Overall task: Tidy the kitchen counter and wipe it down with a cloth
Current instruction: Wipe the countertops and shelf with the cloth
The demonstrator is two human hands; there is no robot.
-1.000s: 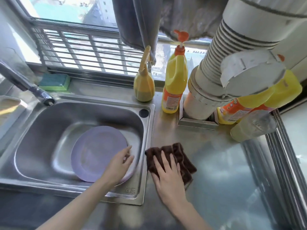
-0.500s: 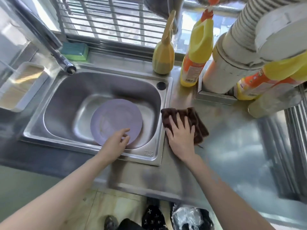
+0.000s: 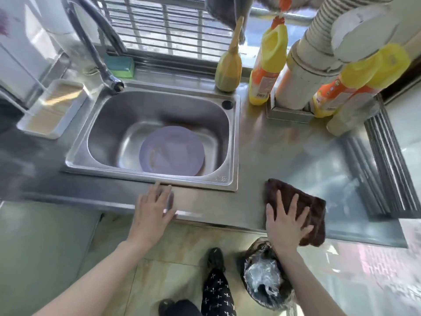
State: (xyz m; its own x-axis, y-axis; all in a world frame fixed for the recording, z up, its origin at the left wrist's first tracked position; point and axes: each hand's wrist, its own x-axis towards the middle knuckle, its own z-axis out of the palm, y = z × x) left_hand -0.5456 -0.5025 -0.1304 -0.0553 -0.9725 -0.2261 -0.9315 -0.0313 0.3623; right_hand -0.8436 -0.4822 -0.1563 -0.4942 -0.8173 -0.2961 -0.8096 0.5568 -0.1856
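The left hand [image 3: 153, 214] is out of the sink [image 3: 234, 142], off the plate [image 3: 172, 151], and now lies flat on the counter's [image 3: 284, 151] front edge. The right hand [image 3: 286, 222] slides the cloth [image 3: 305, 201] from beside the sink toward the front edge, probably overhanging it.

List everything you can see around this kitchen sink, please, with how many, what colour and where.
sink: 1, steel, set in the counter
plate: 1, purple, lying in the sink
tap: 1, steel, behind the sink's left corner
sponge: 1, green, on the ledge by the window
tray: 1, white, left of the sink
detergent bottles: 3, yellow and orange, at the back right
brush bottle: 1, mustard, behind the sink
pipe: 1, off-white, back right
cloth: 1, dark brown, near the counter's front edge
bin: 1, bag-lined, on the floor
left hand: flat on the counter edge
right hand: pressing the cloth
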